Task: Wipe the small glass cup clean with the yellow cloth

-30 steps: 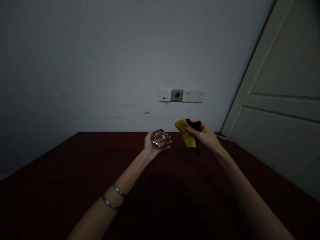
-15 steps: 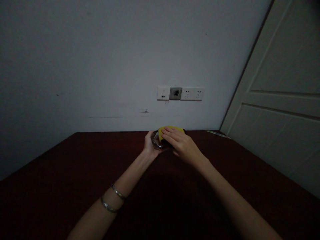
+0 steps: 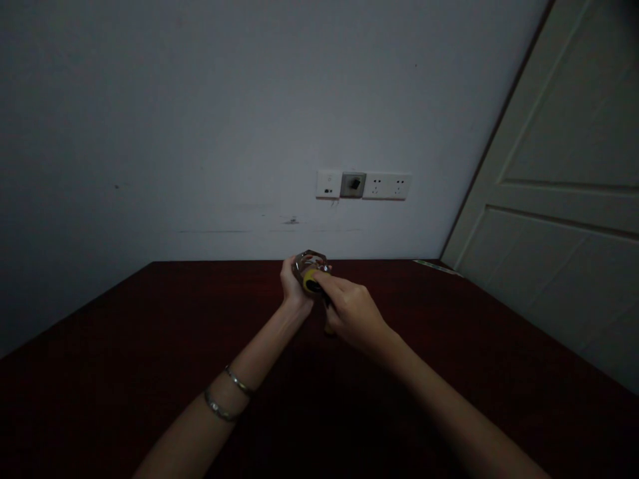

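Note:
A clear, faceted glass dish point(image 3: 310, 255), much like an ashtray, is held up above the dark red table, its opening tilted toward me. My left hand point(image 3: 293, 287) is closed around its left side and underside. Fingers of my right hand point(image 3: 355, 307) are wrapped round a soft yellow-and-black pad point(image 3: 312, 282), either a cloth or a sponge; I cannot tell which. The pad presses against the near rim of the glass, and a bit of yellow shows below the right fingers. Two metal bangles point(image 3: 222, 399) circle my left forearm.
The dark red tabletop point(image 3: 150, 332) reaches back to a grey wall point(image 3: 224, 120). Sockets and switches point(image 3: 363, 185) are set in the wall above the table edge. At right stands a pale panelled door point(image 3: 564, 199). A thin printed strip point(image 3: 436, 267) lies at the far right edge.
The glass dish has tilted and shifted slightly left, showing more of its rim. My right hand has moved down and left, bringing the pad from over the top to the near rim.

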The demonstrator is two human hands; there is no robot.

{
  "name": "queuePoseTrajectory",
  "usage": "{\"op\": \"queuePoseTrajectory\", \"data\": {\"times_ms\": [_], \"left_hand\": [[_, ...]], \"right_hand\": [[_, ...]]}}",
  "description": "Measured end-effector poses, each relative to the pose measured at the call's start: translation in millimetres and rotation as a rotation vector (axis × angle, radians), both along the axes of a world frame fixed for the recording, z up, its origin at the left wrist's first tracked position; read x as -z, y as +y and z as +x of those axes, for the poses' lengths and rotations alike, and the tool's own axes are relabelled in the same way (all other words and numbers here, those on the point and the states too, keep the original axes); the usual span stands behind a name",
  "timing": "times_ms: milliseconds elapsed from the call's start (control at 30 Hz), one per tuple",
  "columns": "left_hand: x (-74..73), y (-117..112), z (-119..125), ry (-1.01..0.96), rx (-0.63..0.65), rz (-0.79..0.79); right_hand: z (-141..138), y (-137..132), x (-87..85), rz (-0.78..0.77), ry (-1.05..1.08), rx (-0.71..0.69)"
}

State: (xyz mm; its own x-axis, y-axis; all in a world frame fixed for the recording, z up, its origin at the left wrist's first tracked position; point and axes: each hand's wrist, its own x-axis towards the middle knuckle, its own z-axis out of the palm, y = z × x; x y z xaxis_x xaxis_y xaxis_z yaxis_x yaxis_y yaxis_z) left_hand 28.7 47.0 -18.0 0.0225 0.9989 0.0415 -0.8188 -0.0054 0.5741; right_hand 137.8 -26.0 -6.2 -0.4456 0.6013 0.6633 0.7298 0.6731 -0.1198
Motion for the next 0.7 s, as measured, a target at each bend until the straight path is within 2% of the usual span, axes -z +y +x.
{"op": "queuePoseTrajectory", "data": {"times_ms": [200, 333, 400, 433, 500, 600, 700], "left_hand": [[-1.4, -4.4, 0.2, 0.001, -0.002, 0.008], [6.3, -0.1, -1.2, 0.015, -0.001, 0.017], [10.0, 0.6, -2.3, 0.027, 0.008, -0.035], [11.5, -0.3, -2.4, 0.04, 0.026, -0.067], [13.2, -4.9, -0.6, 0.072, 0.081, -0.103], [12.4, -17.3, 7.4, 0.087, 0.101, -0.082], [7.8, -29.6, 16.2, 0.07, 0.082, -0.08]], "right_hand": [[-12.3, -5.8, -0.1, -0.069, 0.193, -0.071], [-0.2, 3.2, -9.5, -0.276, 0.394, -0.133], [11.6, 9.7, -14.5, -0.363, 0.514, -0.129], [17.5, 12.7, -16.1, -0.338, 0.562, -0.092], [27.1, 17.1, -16.2, -0.165, 0.585, 0.021], [30.9, 19.7, -9.7, 0.067, 0.461, 0.098], [23.3, 20.5, -1.4, 0.048, 0.399, 0.043]]}}
